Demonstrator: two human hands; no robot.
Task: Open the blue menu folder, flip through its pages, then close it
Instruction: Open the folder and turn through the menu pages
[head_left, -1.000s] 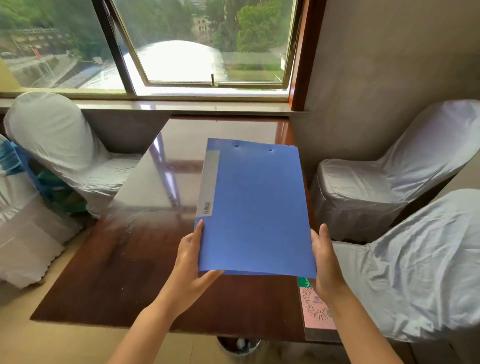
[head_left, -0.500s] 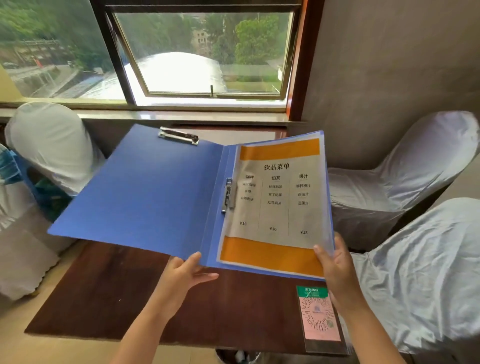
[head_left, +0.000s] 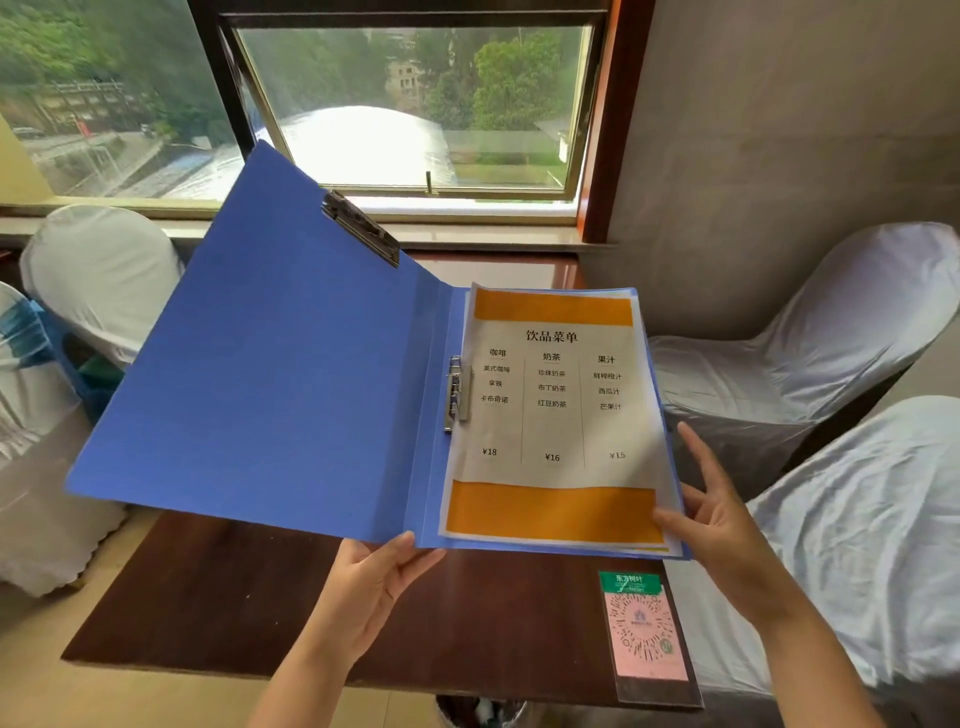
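The blue menu folder (head_left: 270, 374) is held open above the table, its front cover spread to the left and tilted up. On its right half lies a sleeved menu page (head_left: 556, 415) with orange bands and printed drink columns, clamped by a metal clip (head_left: 457, 395) at the spine. My left hand (head_left: 374, 582) supports the folder from below near the spine at its bottom edge. My right hand (head_left: 717, 519) pinches the lower right corner of the pages, thumb on top, other fingers spread.
A dark wooden table (head_left: 249, 597) lies under the folder, with a pink QR-code card (head_left: 644, 629) in a clear sleeve at its right edge. White-covered chairs stand at the left (head_left: 98, 270) and right (head_left: 810, 338). A window (head_left: 415, 104) is behind.
The folder went from closed to open. Since then its left cover has tilted higher, and my right thumb has slid onto the lower right corner of the pages.
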